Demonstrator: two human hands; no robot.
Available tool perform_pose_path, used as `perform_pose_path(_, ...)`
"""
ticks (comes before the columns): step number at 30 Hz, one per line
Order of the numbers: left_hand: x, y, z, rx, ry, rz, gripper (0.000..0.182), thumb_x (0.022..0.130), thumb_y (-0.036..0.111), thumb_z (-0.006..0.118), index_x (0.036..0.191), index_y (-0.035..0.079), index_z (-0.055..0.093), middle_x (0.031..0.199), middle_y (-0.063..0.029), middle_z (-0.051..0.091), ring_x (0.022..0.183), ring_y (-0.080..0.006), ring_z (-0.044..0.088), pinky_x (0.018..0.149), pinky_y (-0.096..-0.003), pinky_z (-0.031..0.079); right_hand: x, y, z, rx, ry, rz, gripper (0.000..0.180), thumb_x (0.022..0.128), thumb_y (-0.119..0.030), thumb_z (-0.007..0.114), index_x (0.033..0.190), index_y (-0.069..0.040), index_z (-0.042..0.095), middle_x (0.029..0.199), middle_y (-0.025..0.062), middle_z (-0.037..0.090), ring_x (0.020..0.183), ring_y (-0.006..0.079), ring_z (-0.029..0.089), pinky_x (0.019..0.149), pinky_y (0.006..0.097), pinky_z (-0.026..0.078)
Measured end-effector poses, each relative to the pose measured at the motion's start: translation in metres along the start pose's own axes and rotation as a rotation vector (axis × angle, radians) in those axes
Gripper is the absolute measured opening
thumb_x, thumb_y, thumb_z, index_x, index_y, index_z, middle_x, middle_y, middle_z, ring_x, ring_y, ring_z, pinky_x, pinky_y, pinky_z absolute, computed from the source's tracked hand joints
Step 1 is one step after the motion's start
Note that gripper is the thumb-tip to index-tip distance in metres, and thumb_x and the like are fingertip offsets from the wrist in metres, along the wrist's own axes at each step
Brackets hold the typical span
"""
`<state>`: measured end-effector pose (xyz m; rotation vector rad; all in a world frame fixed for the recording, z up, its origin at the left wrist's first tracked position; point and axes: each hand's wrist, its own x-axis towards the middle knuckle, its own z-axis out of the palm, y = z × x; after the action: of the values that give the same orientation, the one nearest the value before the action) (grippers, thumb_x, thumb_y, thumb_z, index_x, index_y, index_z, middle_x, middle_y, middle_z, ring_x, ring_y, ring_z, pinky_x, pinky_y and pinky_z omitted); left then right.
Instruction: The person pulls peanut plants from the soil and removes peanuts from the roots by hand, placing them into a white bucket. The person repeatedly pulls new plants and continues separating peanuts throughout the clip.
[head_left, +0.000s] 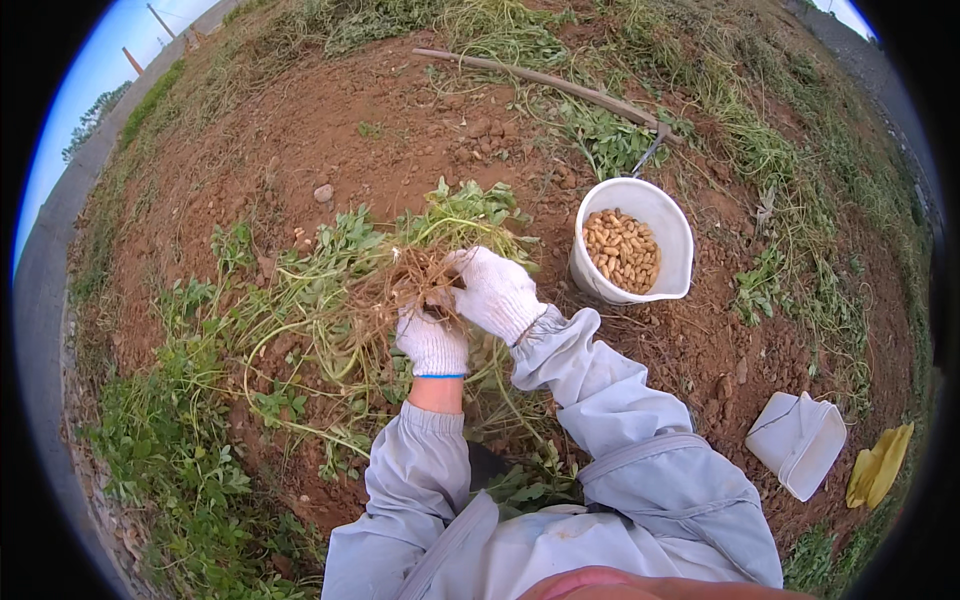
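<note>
White knitted work gloves cover both of my hands. My left hand (431, 341) grips a clump of brown peanut plant roots (409, 281) from below. Close beside it, my right hand (495, 292) has its fingertips at the right edge of the same roots; whether a pod is between them is hidden. Leafy green peanut vines (330, 262) spread to the left of and beyond the roots. To the right of my right hand stands a white plastic bucket (679, 247) with a spout, partly filled with unshelled peanuts (621, 251).
Beyond the bucket lies a wooden-handled hoe or pick (555, 81), its metal head near the bucket rim. A smaller white bucket (795, 442) lies tipped at the lower right, beside a yellow cloth or bag (881, 465). Pulled vines (172, 420) cover reddish soil at left.
</note>
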<state>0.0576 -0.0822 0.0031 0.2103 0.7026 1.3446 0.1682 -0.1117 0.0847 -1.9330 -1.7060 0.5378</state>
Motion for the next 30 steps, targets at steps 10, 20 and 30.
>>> perform_pose_path(10,0.01,0.013,0.005,-0.083,0.124,-0.129,0.04,0.102,0.03,0.039,0.132,0.009,0.056,0.133,-0.0071,0.059,0.113,-0.0227,0.058,0.091,-0.0375,0.049,-0.039,0.022,-0.026,0.001,-0.312,-0.276,0.035,0.087,-0.039,0.059,0.104,-0.011,0.073,0.101,0.0138,0.071,0.095,0.0321,0.068,0.084,0.039,0.054)
perform_pose_path(20,0.015,0.041,0.015,-0.093,0.306,-0.103,0.03,0.098,0.029,0.044,0.107,0.006,0.061,0.099,-0.0053,0.067,0.073,-0.02,0.06,0.056,-0.0316,0.048,-0.063,0.124,-0.118,-0.062,0.438,0.134,0.044,0.085,-0.033,0.068,0.118,-0.004,0.066,0.109,0.0193,0.068,0.103,0.0349,0.065,0.093,0.043,0.05)
perform_pose_path(30,0.035,-0.031,-0.03,0.547,0.029,0.299,0.031,0.101,0.03,0.047,0.116,0.008,0.062,0.113,-0.0063,0.067,0.098,-0.0209,0.061,0.085,-0.0357,0.049,-0.03,-0.013,-0.046,0.139,0.216,-0.223,0.086,0.083,-0.048,0.073,0.146,-0.003,0.038,0.144,0.0228,0.046,0.132,0.0387,0.046,0.109,0.0451,0.039)
